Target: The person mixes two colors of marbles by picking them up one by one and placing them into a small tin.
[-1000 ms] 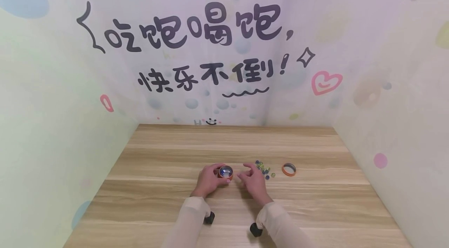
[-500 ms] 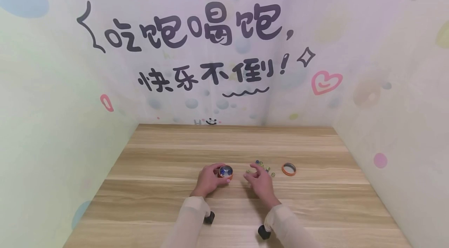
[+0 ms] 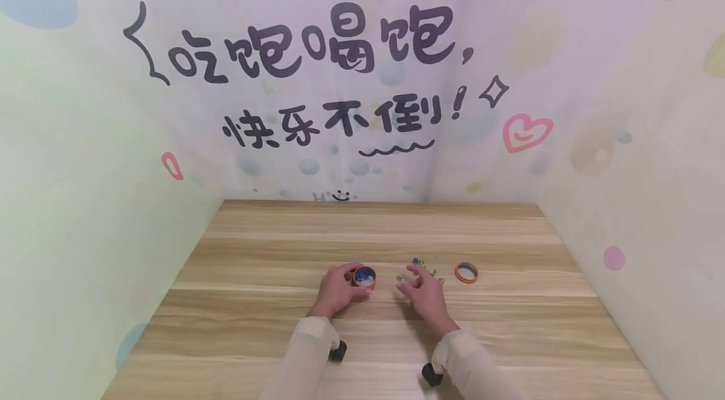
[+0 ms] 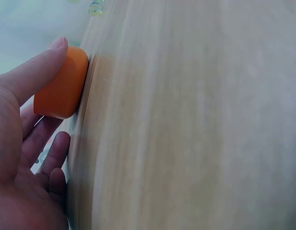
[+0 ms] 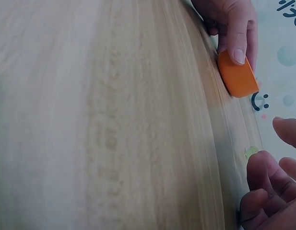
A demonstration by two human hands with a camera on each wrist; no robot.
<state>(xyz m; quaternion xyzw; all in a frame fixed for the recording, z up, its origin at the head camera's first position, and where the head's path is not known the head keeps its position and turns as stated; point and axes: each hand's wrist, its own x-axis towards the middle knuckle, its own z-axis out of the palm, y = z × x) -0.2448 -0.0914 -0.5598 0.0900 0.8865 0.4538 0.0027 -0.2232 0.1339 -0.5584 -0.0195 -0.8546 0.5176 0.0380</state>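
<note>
head view: left hand [image 3: 338, 288] holds orange cup [image 3: 372, 283], well off table's back edge [image 3: 379, 205].

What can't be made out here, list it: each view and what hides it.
Left wrist: the inside of the orange cup, hidden by its own side.
Right wrist: the rest of the right hand, cut off by the right edge.
Head: the number of blue marbles in the cup, too small.
Head: the full count of loose marbles, the right hand partly in front.
</note>
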